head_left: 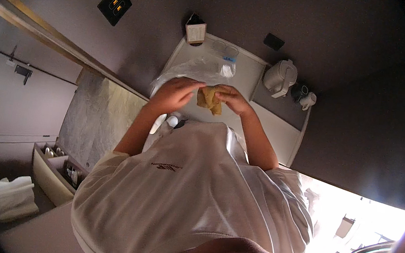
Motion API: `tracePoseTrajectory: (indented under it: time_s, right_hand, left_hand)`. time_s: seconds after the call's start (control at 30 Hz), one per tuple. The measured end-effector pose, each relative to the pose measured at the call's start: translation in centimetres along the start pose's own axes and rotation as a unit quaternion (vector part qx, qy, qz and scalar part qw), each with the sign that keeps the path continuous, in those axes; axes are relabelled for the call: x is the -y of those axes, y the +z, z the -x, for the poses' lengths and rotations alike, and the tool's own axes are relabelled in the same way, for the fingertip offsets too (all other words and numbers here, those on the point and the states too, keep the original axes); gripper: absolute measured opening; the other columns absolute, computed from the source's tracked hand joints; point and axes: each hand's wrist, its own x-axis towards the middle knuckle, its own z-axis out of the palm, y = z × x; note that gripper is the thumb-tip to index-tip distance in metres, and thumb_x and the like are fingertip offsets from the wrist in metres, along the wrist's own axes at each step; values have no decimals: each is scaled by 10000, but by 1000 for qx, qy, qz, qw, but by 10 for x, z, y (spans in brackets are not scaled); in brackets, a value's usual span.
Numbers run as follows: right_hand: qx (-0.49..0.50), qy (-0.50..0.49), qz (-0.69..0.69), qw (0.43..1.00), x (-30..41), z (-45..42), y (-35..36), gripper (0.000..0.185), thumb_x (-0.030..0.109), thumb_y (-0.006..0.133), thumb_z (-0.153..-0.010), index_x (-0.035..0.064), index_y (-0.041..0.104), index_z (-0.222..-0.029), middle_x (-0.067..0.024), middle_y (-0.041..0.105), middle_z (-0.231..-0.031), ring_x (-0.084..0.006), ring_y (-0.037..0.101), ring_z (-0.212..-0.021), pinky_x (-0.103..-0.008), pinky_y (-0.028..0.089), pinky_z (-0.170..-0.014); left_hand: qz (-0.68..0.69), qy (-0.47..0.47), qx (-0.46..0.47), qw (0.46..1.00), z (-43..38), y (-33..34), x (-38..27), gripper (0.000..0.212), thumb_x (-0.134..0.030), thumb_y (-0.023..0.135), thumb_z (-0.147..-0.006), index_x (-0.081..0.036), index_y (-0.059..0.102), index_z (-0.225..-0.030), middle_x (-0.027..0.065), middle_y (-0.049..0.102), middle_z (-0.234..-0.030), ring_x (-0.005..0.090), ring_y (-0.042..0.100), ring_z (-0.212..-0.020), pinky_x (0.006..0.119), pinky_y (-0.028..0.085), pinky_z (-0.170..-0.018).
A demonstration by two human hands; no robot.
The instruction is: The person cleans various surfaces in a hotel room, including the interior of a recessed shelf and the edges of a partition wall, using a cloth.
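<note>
A crumpled mustard-yellow cloth (pixel 210 101) hangs in front of my chest, above a white countertop (pixel 246 69). My right hand (pixel 232 99) pinches its upper right part between thumb and fingers. On the other side, my left hand (pixel 174 95) has its thumb spread from its fingers. Its fingertips reach the cloth's upper left edge; whether they touch it is hard to tell. A clear plastic bag (pixel 190 69) lies just beyond my left hand. Behind the cloth are two clear glasses (pixel 230 51) and a small white item (pixel 227 70), too blurred to name.
A box with a printed card (pixel 196 32) stands at the back corner. A white electric kettle (pixel 280 77), a dark cup (pixel 298 92) and a white mug (pixel 308 100) sit in a grey section at right. Lower left are an open drawer (pixel 53 173) and a lined bin (pixel 9 198).
</note>
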Motion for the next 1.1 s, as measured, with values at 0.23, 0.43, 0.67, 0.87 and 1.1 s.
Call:
tracePoseTrajectory:
  time_s: [0.23,0.43,0.67,0.87,1.1]
  right_hand:
    - [-304,-123,-109,938,47,-27,-89,368,223,623,-934,25,564,-1239,-90,614,-1189,-215,591,-1100,-369,488,-942]
    - [-545,-373,-53,749,147,-24,-182,534,299,633,-927,-23,494,-1330,-167,600,-1233,-305,596,-1109,-402,473,-957]
    - [-665,-494,321,459,228,-60,-228,629,353,517,-977,-30,334,-1441,-208,405,-1451,-334,424,-1316,-453,339,-1093]
    - [-648,-547,265,458,220,-156,-224,666,315,454,-996,72,155,-1540,-190,85,-1603,-328,86,-1482,-474,141,-1186]
    - [-659,-443,475,379,209,-283,-141,688,109,536,-931,49,197,-1527,-213,98,-1598,-432,97,-1464,-525,157,-1174]
  left_hand:
    - [-174,183,-362,897,39,-141,27,272,25,535,-890,-39,573,-1151,134,656,-1136,308,592,-1102,439,487,-935]
    - [-349,196,-534,745,48,-174,63,204,-147,494,-960,-46,561,-1125,181,575,-1254,355,447,-1263,501,353,-1063]
    - [-441,55,-511,736,37,-164,98,215,-215,557,-947,-63,703,-988,205,481,-1419,419,188,-1439,618,117,-1133]
    - [-449,16,-459,767,45,-162,94,160,-145,569,-919,-110,725,-932,156,560,-1347,382,71,-1482,583,-1,-1160]
    - [-436,33,-490,754,34,-163,86,220,-216,502,-970,-127,700,-934,132,665,-1198,352,369,-1370,585,5,-1157]
